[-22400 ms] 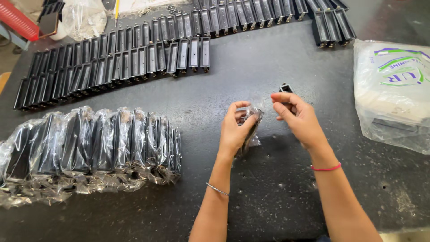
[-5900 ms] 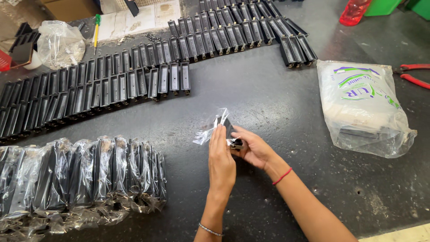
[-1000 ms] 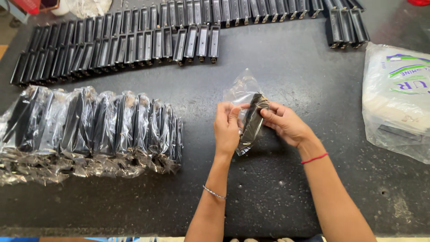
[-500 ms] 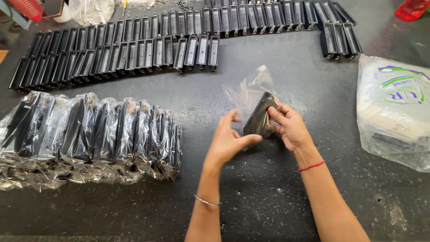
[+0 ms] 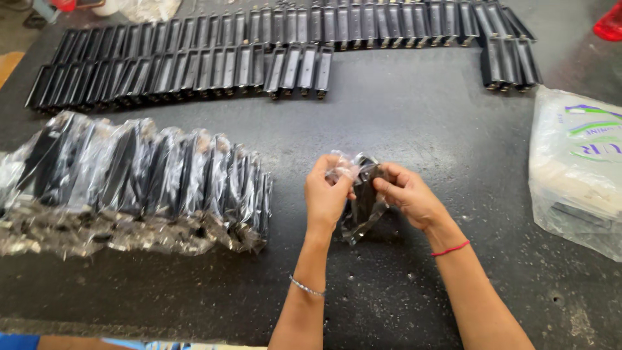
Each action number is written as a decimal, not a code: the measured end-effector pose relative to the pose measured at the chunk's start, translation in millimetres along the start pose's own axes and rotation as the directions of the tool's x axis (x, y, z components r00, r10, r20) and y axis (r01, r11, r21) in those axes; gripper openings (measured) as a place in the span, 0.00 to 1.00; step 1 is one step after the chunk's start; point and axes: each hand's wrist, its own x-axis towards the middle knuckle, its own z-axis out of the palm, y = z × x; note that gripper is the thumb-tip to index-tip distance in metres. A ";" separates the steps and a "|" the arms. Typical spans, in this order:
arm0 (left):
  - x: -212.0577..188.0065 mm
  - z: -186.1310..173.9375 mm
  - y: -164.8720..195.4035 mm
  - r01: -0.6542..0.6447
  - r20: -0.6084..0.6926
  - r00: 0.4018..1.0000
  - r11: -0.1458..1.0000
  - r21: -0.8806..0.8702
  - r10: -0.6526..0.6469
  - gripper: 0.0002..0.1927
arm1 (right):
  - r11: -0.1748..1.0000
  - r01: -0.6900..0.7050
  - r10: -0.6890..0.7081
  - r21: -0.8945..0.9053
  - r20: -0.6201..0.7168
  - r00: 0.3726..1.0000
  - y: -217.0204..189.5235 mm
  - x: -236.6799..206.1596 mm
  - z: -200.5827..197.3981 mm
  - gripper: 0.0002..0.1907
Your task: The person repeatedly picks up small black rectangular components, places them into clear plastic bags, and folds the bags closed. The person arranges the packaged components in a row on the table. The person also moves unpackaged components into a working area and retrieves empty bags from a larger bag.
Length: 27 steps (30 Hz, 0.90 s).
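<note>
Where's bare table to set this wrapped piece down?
Bare table lies between the rows of black parts and both hands, left hand and right hand, which hold the wrapped part. More lies beside the white bag. The left is crowded by the wrapped pile.

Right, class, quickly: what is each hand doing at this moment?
Left hand: closed, pinching the clear plastic sleeve around a black oblong part.
Right hand: closed on the same sleeve.

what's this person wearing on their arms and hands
Both forearms are bare, with no sleeves and no gloves. The left hand has a thin silver chain bracelet on its forearm; the right hand has a thin red string band at the wrist.
</note>
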 end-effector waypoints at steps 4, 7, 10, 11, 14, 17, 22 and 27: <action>-6.1 -0.2 7.9 0.001 0.000 1.000 0.997 0.076 -0.001 0.07 | 0.998 0.015 -0.013 -0.068 0.018 1.000 4.2 -2.5 5.1 0.19; -9.6 -0.9 7.0 -0.028 0.015 1.000 0.983 0.180 0.026 0.09 | 0.999 0.047 -0.046 -0.024 0.060 0.997 10.1 -6.2 8.7 0.19; -7.5 -4.0 1.5 -0.049 0.085 0.996 0.981 0.189 0.034 0.11 | 0.999 0.038 -0.039 0.032 0.024 0.999 11.5 -5.4 6.9 0.18; -5.4 -3.5 -1.8 -0.024 0.132 0.991 0.993 0.114 0.009 0.12 | 0.998 0.026 -0.027 0.052 0.020 0.999 11.6 -3.2 6.8 0.17; -2.8 -5.2 -11.7 0.013 0.227 0.974 1.000 0.023 -0.017 0.16 | 0.990 0.043 -0.052 0.132 0.067 0.996 8.9 1.4 0.8 0.15; 0.9 -0.4 -19.2 -0.070 0.283 0.956 0.997 -0.017 0.072 0.17 | 0.998 -0.006 0.005 0.065 0.023 1.000 5.8 2.3 -6.4 0.15; 2.3 3.9 -20.3 -0.161 0.142 0.978 0.985 0.069 0.150 0.15 | 0.995 -0.098 0.098 -0.004 0.003 0.995 6.0 6.3 -18.8 0.18; 15.5 26.2 -48.2 -0.152 -0.004 0.988 0.981 0.123 0.154 0.34 | 0.996 -0.062 0.056 0.061 0.093 0.994 18.2 13.8 -49.4 0.21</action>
